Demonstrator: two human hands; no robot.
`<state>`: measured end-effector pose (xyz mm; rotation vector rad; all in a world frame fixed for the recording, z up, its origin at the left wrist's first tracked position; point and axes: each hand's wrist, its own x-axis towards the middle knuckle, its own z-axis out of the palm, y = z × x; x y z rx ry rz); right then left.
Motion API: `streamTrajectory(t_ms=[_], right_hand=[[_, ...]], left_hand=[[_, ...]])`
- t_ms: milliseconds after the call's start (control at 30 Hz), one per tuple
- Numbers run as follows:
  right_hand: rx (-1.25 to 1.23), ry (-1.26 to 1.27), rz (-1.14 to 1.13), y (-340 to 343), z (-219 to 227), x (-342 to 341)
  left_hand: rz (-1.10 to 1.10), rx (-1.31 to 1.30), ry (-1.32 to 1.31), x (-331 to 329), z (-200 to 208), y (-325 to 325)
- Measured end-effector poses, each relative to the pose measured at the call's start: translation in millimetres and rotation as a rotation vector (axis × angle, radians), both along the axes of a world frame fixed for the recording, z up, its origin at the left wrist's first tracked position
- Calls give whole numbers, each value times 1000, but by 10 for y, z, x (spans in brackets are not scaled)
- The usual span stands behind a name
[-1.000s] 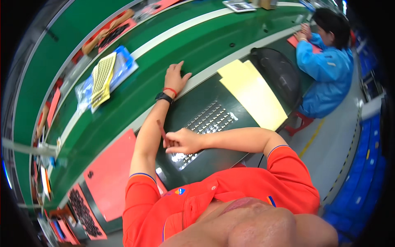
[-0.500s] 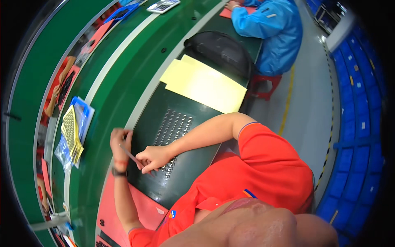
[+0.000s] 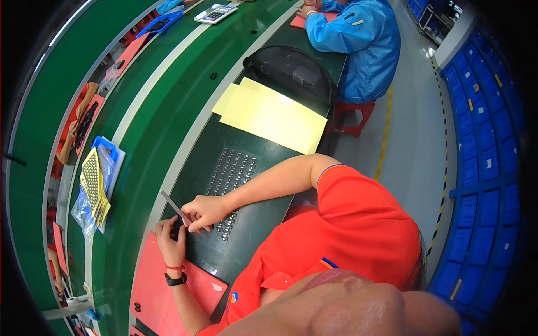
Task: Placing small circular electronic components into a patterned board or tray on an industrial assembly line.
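My right hand is closed round a slim grey pair of tweezers, whose back end sticks out toward the conveyor. Close beside it, my left hand pinches a small black part between thumb and fingers. Under my right wrist lies a clear sheet with rows of small shiny silver pieces, on the dark green worktop. My right hand and forearm hide some of the rows. A red mat lies below my left wrist.
Yellow sheets and a black bag lie farther along the bench. A green conveyor runs on the left, carrying small black rings and a calculator. Beyond it rests a blue tray with dotted yellow sheets. A person in blue sits ahead.
My left hand has come back from the conveyor's edge toward me, and a black part now shows in its fingers. My right hand stays near the same spot with the tweezers.
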<state>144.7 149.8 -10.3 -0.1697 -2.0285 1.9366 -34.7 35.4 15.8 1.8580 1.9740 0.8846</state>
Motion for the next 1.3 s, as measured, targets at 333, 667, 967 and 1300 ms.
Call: streamTrajectory(t_ms=[333, 667, 967, 1300], right_hand=[[-244, -15, -199, 128, 3, 58], [-61, -128, -120, 190, 114, 200], [-78, -192, -99, 232, 45, 428], [-37, -193, -143, 226, 11, 452]], left_hand=[[8, 179, 190, 74, 40, -100], [-180, 92, 271, 354, 92, -562], [-358, 39, 241, 660, -53, -564], [-349, -21, 327, 685, -120, -512]])
